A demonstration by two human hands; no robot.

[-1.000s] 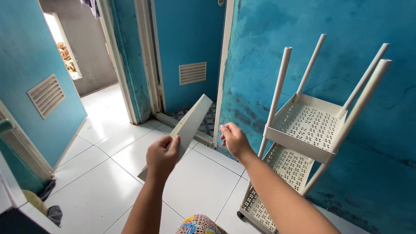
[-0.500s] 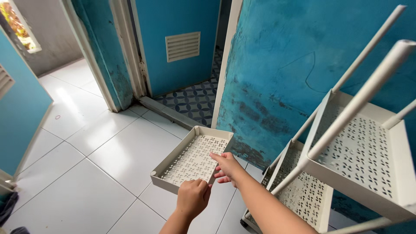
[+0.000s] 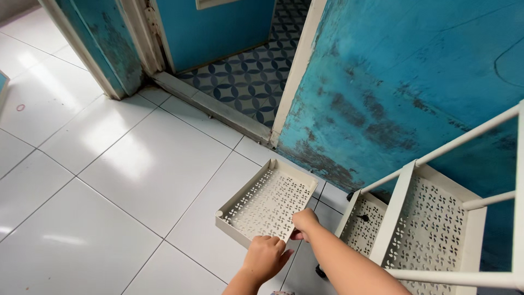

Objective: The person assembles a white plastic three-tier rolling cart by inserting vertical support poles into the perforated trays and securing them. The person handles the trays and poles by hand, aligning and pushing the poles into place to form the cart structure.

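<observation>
A cream perforated plastic tray is held flat, low over the white tile floor. My right hand grips its near right edge. My left hand holds the near edge just beside it. To the right stands a cream shelf rack with two perforated shelves and slanted white poles, on small black wheels.
A worn blue wall rises behind the rack. A doorway with a raised sill opens onto dark patterned tiles. A blue door frame post stands at the upper left. White floor tiles spread to the left.
The tray was held up on edge a second ago; both hands have turned it flat and lowered it toward the floor. My view has tilted down and closer.
</observation>
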